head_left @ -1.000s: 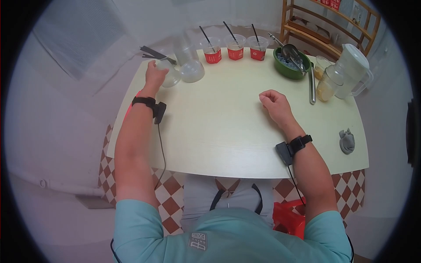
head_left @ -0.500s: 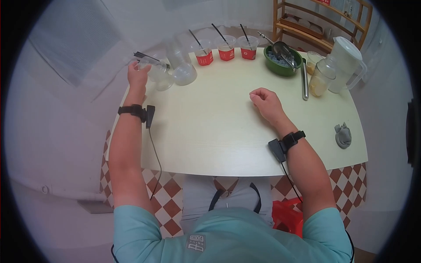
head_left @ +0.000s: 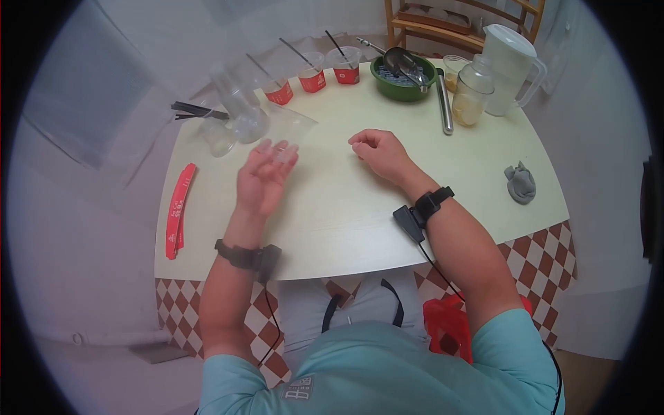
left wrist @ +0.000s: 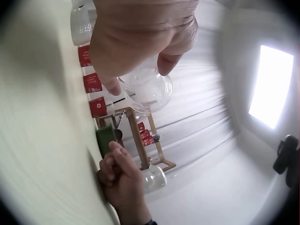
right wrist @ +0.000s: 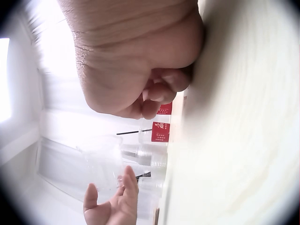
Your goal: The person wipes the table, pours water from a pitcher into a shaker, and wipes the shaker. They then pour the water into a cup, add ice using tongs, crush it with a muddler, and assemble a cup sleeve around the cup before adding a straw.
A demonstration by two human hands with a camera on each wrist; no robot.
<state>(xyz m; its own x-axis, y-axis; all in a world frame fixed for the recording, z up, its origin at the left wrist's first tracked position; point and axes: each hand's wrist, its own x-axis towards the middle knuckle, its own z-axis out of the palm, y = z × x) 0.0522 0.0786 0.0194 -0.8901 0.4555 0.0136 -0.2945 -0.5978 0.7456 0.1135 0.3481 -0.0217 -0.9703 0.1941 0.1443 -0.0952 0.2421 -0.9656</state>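
Observation:
My left hand (head_left: 266, 176) is raised over the left half of the table, holding a clear plastic cup (left wrist: 149, 91) between thumb and fingers. The cup shows faintly beyond the fingertips in the head view. Just behind this hand, more clear cups (head_left: 250, 126) stand in nested stacks near the table's far left edge. To the right, my right hand (head_left: 384, 153) rests at the tabletop with its fingers loosely curled and nothing visible in it. Three clear cups with red sleeves (head_left: 312, 81) and black straws line the back edge.
Flat red sleeves (head_left: 180, 211) lie at the left, below loose black straws (head_left: 197, 111). A green basin (head_left: 404, 90) with a scoop, a metal rod (head_left: 443, 104), a clear jar (head_left: 473, 93) and a lidded pitcher (head_left: 508, 69) stand back right. A grey cloth (head_left: 520, 183) lies at the right.
My left hand has drawn back from the cup stacks toward the table's middle, bringing a clear cup with it. The right hand stays in nearly the same place; the head view has turned.

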